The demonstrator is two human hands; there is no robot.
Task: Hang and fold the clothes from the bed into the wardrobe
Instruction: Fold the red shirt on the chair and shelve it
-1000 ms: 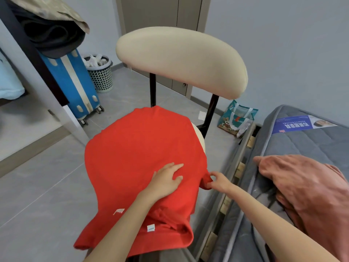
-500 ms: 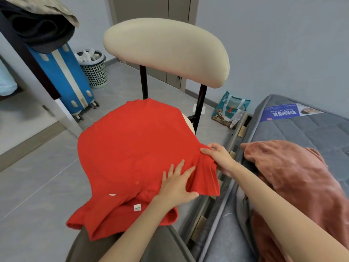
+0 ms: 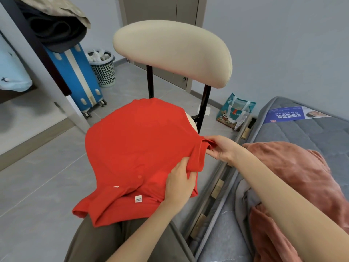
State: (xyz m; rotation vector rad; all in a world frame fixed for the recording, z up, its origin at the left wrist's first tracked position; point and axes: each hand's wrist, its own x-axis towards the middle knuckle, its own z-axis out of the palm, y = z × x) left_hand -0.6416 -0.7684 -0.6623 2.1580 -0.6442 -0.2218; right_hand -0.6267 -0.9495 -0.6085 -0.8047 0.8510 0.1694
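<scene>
Head view: a red shirt (image 3: 136, 148) lies spread face up over the seat of a chair (image 3: 171, 52). Its near hem droops off the seat's near edge onto the person's trousers (image 3: 105, 241). The left hand (image 3: 179, 184) has its fingers curled into the cloth by the right sleeve and grips a fold there. The right hand (image 3: 221, 148) pinches the sleeve end, thumb on top, just off the seat's right edge.

Right of the chair runs the bed (image 3: 302, 133), with a bare grey mattress and its slatted frame (image 3: 217, 186) showing in the narrow gap beside the seat. A pink garment (image 3: 294, 167) lies bunched on the mattress, under the right forearm. A printed bag (image 3: 234, 112) stands on the floor at the bed's far end, near the chair's right back post.

On the left is the open wardrobe (image 3: 37, 44), with dark clothes heaped on a high shelf. A blue suitcase (image 3: 75, 76) stands against its edge, and a mesh bin (image 3: 103, 70) just beyond the suitcase. The chair's padded backrest rises across the far side of the seat.

The grey tiled floor (image 3: 37, 176) lies open between the chair and the wardrobe. The walls are plain grey, with a door (image 3: 160, 8) behind the chair.
</scene>
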